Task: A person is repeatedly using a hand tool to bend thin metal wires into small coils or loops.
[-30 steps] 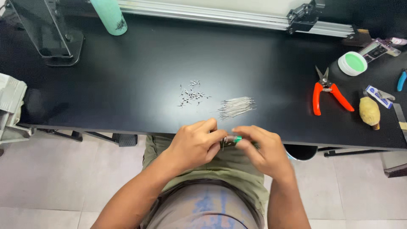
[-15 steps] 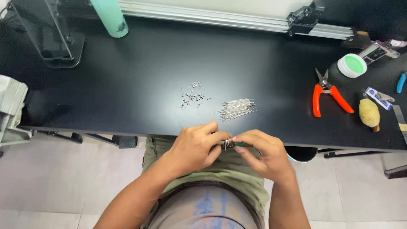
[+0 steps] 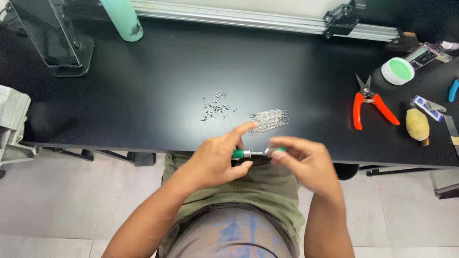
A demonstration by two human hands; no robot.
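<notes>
Both hands hold one small green and silver tool (image 3: pixel 249 153) over my lap, just in front of the black table's near edge (image 3: pixel 143 143). My left hand (image 3: pixel 217 160) grips its left end between thumb and fingers. My right hand (image 3: pixel 306 160) pinches its right end with the fingertips. On the table right above the hands lies a bundle of thin metal pins (image 3: pixel 268 120). To its left is a scatter of several tiny dark metal parts (image 3: pixel 216 107).
Orange-handled cutters (image 3: pixel 368 105), a round white tub with a green lid (image 3: pixel 398 70), a yellow bulb-shaped tool (image 3: pixel 417 125) and a blue-handled tool (image 3: pixel 453 90) lie at the right. A mint green bottle (image 3: pixel 123 19) and a black stand (image 3: pixel 52 40) are at the back left.
My hands have drawn slightly apart, so more of the green and silver tool shows between them. My left forefinger now points out toward the pins.
</notes>
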